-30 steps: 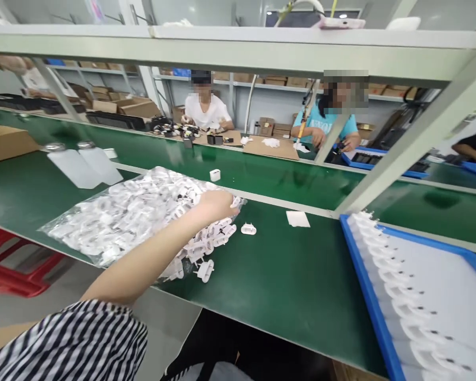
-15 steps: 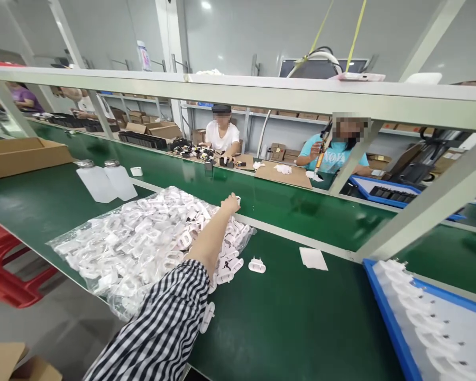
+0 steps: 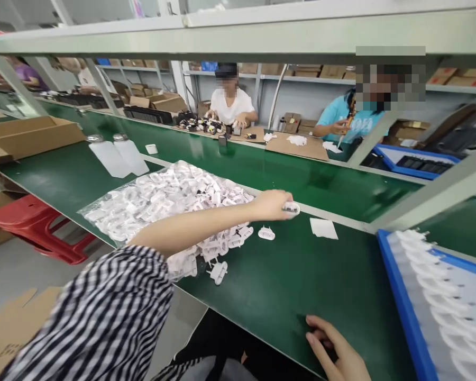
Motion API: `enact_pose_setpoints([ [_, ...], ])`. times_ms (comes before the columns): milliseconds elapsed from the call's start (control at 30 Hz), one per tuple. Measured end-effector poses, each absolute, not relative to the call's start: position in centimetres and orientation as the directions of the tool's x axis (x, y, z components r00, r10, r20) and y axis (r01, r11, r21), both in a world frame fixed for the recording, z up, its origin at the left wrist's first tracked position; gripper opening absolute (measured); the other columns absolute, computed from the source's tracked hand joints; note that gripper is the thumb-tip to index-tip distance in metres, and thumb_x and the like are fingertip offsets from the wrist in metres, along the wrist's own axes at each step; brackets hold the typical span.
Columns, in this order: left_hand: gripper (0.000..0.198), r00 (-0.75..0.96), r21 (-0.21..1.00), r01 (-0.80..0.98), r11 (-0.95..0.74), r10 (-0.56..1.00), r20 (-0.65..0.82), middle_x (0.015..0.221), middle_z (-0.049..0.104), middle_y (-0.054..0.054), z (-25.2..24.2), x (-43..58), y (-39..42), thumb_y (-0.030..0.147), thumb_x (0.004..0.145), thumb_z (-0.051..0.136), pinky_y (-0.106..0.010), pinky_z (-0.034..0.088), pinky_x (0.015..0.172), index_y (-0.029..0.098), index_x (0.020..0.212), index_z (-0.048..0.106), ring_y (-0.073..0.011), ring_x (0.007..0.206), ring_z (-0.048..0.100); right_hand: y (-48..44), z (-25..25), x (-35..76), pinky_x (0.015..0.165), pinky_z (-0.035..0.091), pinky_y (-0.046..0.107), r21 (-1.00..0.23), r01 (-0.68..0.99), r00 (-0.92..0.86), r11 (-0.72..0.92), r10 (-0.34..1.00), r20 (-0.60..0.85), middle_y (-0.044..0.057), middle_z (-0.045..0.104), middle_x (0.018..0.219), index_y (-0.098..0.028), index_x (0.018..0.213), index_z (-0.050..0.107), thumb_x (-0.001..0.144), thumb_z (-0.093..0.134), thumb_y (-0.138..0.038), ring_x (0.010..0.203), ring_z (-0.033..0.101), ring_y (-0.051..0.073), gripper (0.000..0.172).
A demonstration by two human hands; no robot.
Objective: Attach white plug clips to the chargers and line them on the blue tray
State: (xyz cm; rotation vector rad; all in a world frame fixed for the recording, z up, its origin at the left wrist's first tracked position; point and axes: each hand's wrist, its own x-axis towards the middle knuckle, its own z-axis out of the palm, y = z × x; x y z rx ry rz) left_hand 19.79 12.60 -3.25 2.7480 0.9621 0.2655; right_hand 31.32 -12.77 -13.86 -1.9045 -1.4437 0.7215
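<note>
From my remote seat I list: one white plastic plug casing (image 3: 292,207), rounded oblong, dark and metallic detail on its facing end, right of centre in the frame, gripped in the fingers of the left hand (image 3: 275,204). One right hand (image 3: 337,352), lower right, partly cut off, loosely curled, thumb and forefinger parted. One loose two-pin plug piece (image 3: 266,233), white, oval-faced, near centre. One clear plastic bag (image 3: 89,212), left of centre, heaped with similar white pieces. Surface: glossy green tabletop (image 3: 321,280); one white square pad (image 3: 323,228); one blue-rimmed tray (image 3: 401,296), right edge, with white casings in a row. Room: red stool (image 3: 27,217), left; co-workers in white (image 3: 232,103) and turquoise (image 3: 335,114) shirts, upper centre and upper right; pale shelf beam (image 3: 262,37) along the top.
</note>
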Motion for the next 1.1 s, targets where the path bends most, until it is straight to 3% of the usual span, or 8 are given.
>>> enact_pose_setpoints([
  [233, 0.03, 0.867, 0.426, 0.487, -0.763, 0.481, -0.13, 0.091, 0.052, -0.003, -7.9, 15.3, 1.3, 0.025, 0.062, 0.054, -0.026, 0.041, 0.069, 0.017, 0.091, 0.049, -0.0182, 0.082, 0.05, -13.2, -13.6, 30.9, 0.065, 0.046, 0.024, -0.767, 0.619, 0.255, -0.169, 0.967, -0.007, 0.003, 0.06, 0.08, -0.023, 0.084, 0.056, 0.07, 0.045, -0.042, 0.07, 0.056, 0.017, 0.027],
  [333, 0.052, 0.847, 0.398, 0.531, -0.748, 0.469, -0.249, 0.099, 0.048, -0.007, -8.1, 15.1, 2.1, 0.029, 0.056, 0.062, -0.028, 0.041, 0.072, 0.015, 0.102, 0.044, -0.0213, 0.089, 0.047, -13.1, -13.6, 30.8, 0.065, 0.045, 0.024, -0.779, 0.605, 0.26, -0.165, 0.966, -0.002, 0.002, 0.06, 0.078, -0.022, 0.082, 0.056, 0.071, 0.045, -0.04, 0.069, 0.055, 0.017, 0.024],
  [433, 0.066, 0.83, 0.354, 0.557, -0.752, 0.525, -0.19, 0.107, 0.043, -0.009, -6.8, 16.1, 5.5, 0.035, 0.053, 0.065, -0.028, 0.039, 0.076, 0.014, 0.11, 0.039, -0.0223, 0.095, 0.044, -13.1, -13.6, 30.6, 0.068, 0.044, 0.026, -0.796, 0.578, 0.279, -0.179, 0.96, -0.013, 0.002, 0.06, 0.08, -0.022, 0.083, 0.055, 0.071, 0.043, -0.04, 0.07, 0.055, 0.016, 0.024],
  [567, 0.052, 0.772, 0.209, 0.634, -0.744, 0.622, -0.129, 0.106, 0.045, -0.01, -6.9, 18.3, 9.6, 0.03, 0.063, 0.058, -0.033, 0.039, 0.075, 0.015, 0.11, 0.042, -0.0261, 0.095, 0.045, -13.1, -13.4, 30.4, 0.071, 0.042, 0.029, -0.816, 0.531, 0.309, -0.227, 0.949, -0.063, 0.003, 0.059, 0.082, -0.021, 0.084, 0.054, 0.071, 0.043, -0.039, 0.072, 0.054, 0.017, 0.025],
  [700, 0.03, 0.744, 0.204, 0.668, -0.715, 0.646, -0.172, 0.096, 0.051, -0.011, -7.9, 19.4, 10.1, 0.025, 0.066, 0.052, -0.034, 0.041, 0.07, 0.011, 0.092, 0.055, -0.0265, 0.082, 0.052, -12.9, -13.1, 30.5, 0.071, 0.041, 0.032, -0.868, 0.425, 0.348, -0.258, 0.931, -0.106, 0.005, 0.058, 0.081, -0.019, 0.084, 0.054, 0.069, 0.047, -0.038, 0.071, 0.053, 0.018, 0.026],
  [767, 0.026, 0.752, 0.32, 0.645, -0.694, 0.651, -0.104, 0.092, 0.053, -0.008, -7.3, 19.3, 9.1, 0.022, 0.065, 0.051, -0.029, 0.04, 0.071, 0.012, 0.088, 0.056, -0.0225, 0.082, 0.052, -12.7, -12.8, 30.6, 0.068, 0.042, 0.031, -0.927, 0.293, 0.404, -0.234, 0.909, -0.102, 0.007, 0.058, 0.083, -0.018, 0.087, 0.053, 0.067, 0.05, -0.038, 0.07, 0.053, 0.018, 0.028],
  [933, 0.03, 0.789, 0.919, 0.236, -0.316, 0.615, 0.009, 0.077, 0.055, -0.001, -4.6, 17.2, 4.5, 0.017, 0.062, 0.052, -0.024, 0.042, 0.063, 0.014, 0.092, 0.048, -0.0128, 0.068, 0.053, -11.2, -11.3, 29.3, 0.052, 0.043, 0.023, -0.982, -0.187, 0.443, -0.003, 0.892, -0.087, 0.006, 0.055, 0.09, -0.021, 0.094, 0.052, 0.067, 0.055, -0.039, 0.064, 0.052, 0.013, 0.032],
  [1100, 0.028, 0.751, 0.95, -0.261, -0.171, 0.583, 0.311, 0.095, 0.049, -0.005, -6.1, 15.5, -0.6, 0.012, 0.064, 0.051, -0.026, 0.042, 0.07, 0.018, 0.09, 0.042, -0.0146, 0.084, 0.051, -8.7, -10.0, 26.8, 0.048, 0.042, 0.02, -0.87, -0.483, 0.248, 0.099, 0.968, -0.028, 0.002, 0.056, 0.083, -0.024, 0.09, 0.058, 0.062, 0.062, -0.036, 0.061, 0.051, 0.011, 0.03],
])
